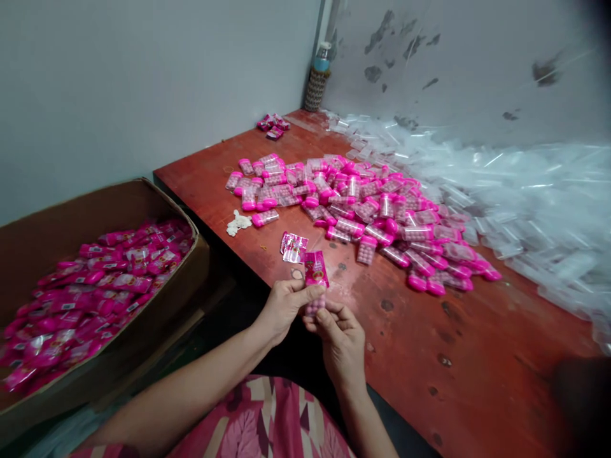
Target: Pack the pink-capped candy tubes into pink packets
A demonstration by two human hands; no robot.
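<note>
My left hand point(285, 306) and my right hand point(340, 337) meet over the near edge of a red-brown table point(420, 356). Together they hold one small clear candy bottle point(314, 307) with a pink printed sleeve point(316, 270) partly over its upper end. The left thumb and fingers pinch the sleeve; the right fingers grip the bottle from below. A loose pink sleeve point(293, 247) lies on the table just beyond my hands. A large heap of pink-capped candy bottles point(363, 210) spreads across the middle of the table.
A cardboard box point(42, 222) at the left holds many pink wrapped bottles point(95, 292). A drift of clear plastic wrappers point(525, 203) covers the table's right side. A water bottle point(319, 76) stands in the far corner, near a small pink bundle point(273, 125). A white crumpled scrap point(238, 222) lies nearby.
</note>
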